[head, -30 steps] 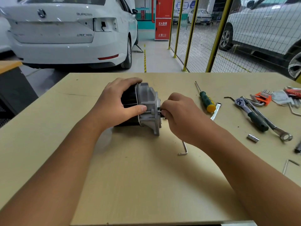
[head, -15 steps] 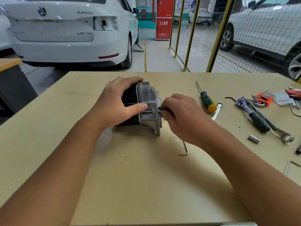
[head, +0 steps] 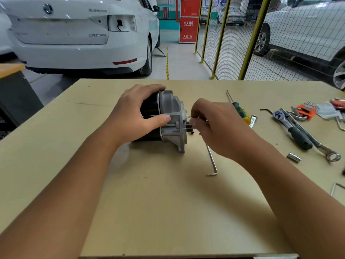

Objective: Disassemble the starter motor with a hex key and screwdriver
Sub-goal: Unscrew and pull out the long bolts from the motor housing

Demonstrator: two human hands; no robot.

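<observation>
My left hand (head: pixel 134 116) grips the starter motor (head: pixel 168 118) lying mid-tabletop (head: pixel 149 212); my right hand (head: pixel 214 126) has its fingers curled, pinching a thin metal piece at the motor's end face, a hex key (head: pixel 211 161) lying just beside it

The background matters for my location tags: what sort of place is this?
Most likely a car repair workshop: a white car with its tail light removed, a yellow mesh fence, and a ratchet on the workbench.
</observation>
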